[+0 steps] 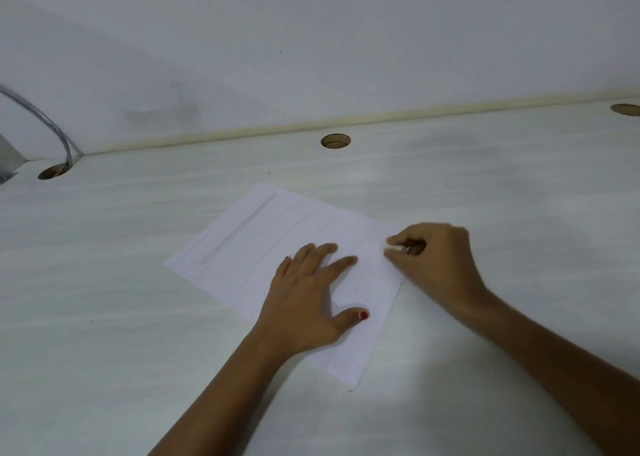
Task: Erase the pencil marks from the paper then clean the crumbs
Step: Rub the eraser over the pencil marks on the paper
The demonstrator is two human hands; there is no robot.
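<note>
I counted one sheet of paper on the pale table, lying at an angle near the middle of the view, with its far corner pointing toward the wall. Two bare hands were on it. The left hand lay flat on the nearer half of the sheet, palm down, with its fingers straight and spread and the thumb held out to the side, red polish showing on the thumbnail. The right hand sat at the sheet's right edge with its fingers curled, thumb and forefinger pinching one small white eraser whose tip was down at the paper. The two hands were close together but not touching. On the sheet I made out faint pencil lines running side by side and one broader grey band toward the left side; the lines were too pale for me to count with certainty. Along the back of the table I counted three round holes, one at the left, one in the middle and one at the far right. One grey cable curved down into the left hole. One cream strip ran along the joint between table and wall, and one metal bracket showed at the left edge.
</note>
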